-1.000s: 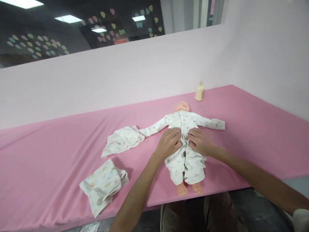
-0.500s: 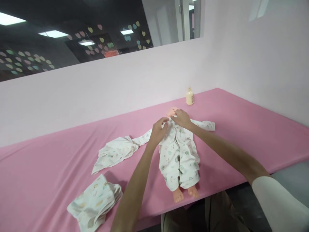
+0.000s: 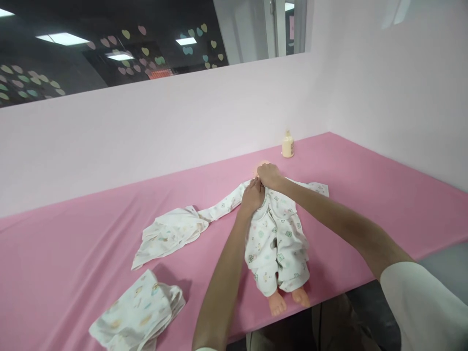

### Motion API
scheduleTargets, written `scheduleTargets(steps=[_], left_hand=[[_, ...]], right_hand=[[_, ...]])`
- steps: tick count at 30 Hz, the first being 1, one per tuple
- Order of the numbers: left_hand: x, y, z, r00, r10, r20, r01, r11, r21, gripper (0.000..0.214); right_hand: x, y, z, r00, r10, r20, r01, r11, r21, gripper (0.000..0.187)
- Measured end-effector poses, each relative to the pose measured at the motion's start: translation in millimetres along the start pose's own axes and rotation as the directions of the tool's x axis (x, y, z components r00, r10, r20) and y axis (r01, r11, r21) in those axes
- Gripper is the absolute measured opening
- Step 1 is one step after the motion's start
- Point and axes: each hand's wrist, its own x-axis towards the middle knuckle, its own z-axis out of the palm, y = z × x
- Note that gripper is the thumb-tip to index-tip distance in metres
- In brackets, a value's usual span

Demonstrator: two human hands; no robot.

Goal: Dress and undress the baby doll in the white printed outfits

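A baby doll (image 3: 277, 304) lies on its back on the pink-covered table, its bare feet towards me. It wears a white printed baby top (image 3: 282, 200) with the sleeves spread out sideways, and matching trousers (image 3: 261, 246). At the neckline, my left hand (image 3: 253, 196) is closed on the top's collar, fingers bent together. My right hand (image 3: 269, 176) is closed just above it, also at the collar and against the doll's chin. Between them the exact bit of cloth is hidden. The doll's head (image 3: 262, 166) is mostly covered by my right hand.
Left of the doll, a crumpled white printed cloth (image 3: 170, 236) touches the sleeve's end. Nearer me lies a folded printed cloth (image 3: 139, 312). A cream pump bottle (image 3: 287, 146) stands by the white wall (image 3: 175, 131). The pink table cover (image 3: 380, 195) reaches the right wall.
My left hand has moved right and inward, up against my right hand at the collar. My right hand has curled more tightly. The doll's legs appear shifted slightly right and towards me.
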Motion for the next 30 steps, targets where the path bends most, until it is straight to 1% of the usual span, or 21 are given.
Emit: scheduleTargets(steps=[2,4,8,10,12,15,17,19,22,26,30], left_hand=[[1,1,-1.7,0.999,0.008,0.031,-0.009,0.999,0.037,0.039],[1,3,-4.1,0.999,-0.014,0.046,0.012,0.998,0.055,0.039],[4,8,-9.7,0.995,-0.063,0.072,0.06,0.997,0.041,0.038],[7,10,-11.9,0.993,-0.109,0.052,0.107,0.994,0.036,0.037],[12,13,-12.9,0.986,-0.169,0.002,0.169,0.985,0.038,0.038],[21,15,-11.2,0.976,-0.207,-0.073,0.21,0.977,0.034,0.046],[26,15,-8.2,0.975,-0.205,-0.084,0.21,0.976,0.058,0.044],[31,11,-4.7,0.977,-0.2,-0.07,0.207,0.974,0.097,0.038],[35,4,-0.7,0.983,-0.173,-0.059,0.179,0.978,0.11,0.032],[37,-2,-0.4,0.989,-0.132,-0.06,0.137,0.987,0.087,0.029],[35,0,-3.4,0.992,-0.112,-0.06,0.116,0.991,0.061,0.029]], right_hand=[[3,2,-1,1.0,0.011,-0.029,-0.01,1.0,0.023,0.026],[5,6,-1,0.998,0.024,-0.059,-0.02,0.998,0.06,0.026],[7,15,5,0.989,0.077,-0.123,-0.054,0.983,0.177,0.023],[7,20,9,0.98,0.128,-0.154,-0.084,0.961,0.265,0.02],[6,25,15,0.972,0.17,-0.165,-0.1,0.925,0.367,0.019],[4,33,25,0.972,0.165,-0.168,-0.055,0.853,0.518,0.022],[1,38,31,0.974,0.138,-0.18,-0.002,0.8,0.599,0.022],[-1,41,36,0.976,0.116,-0.186,0.036,0.754,0.656,0.019],[-1,44,39,0.981,0.095,-0.169,0.053,0.707,0.705,0.016],[-1,47,36,0.988,0.089,-0.124,0.029,0.688,0.725,0.015],[-1,48,36,0.989,0.115,-0.092,-0.016,0.707,0.707,0.015]])
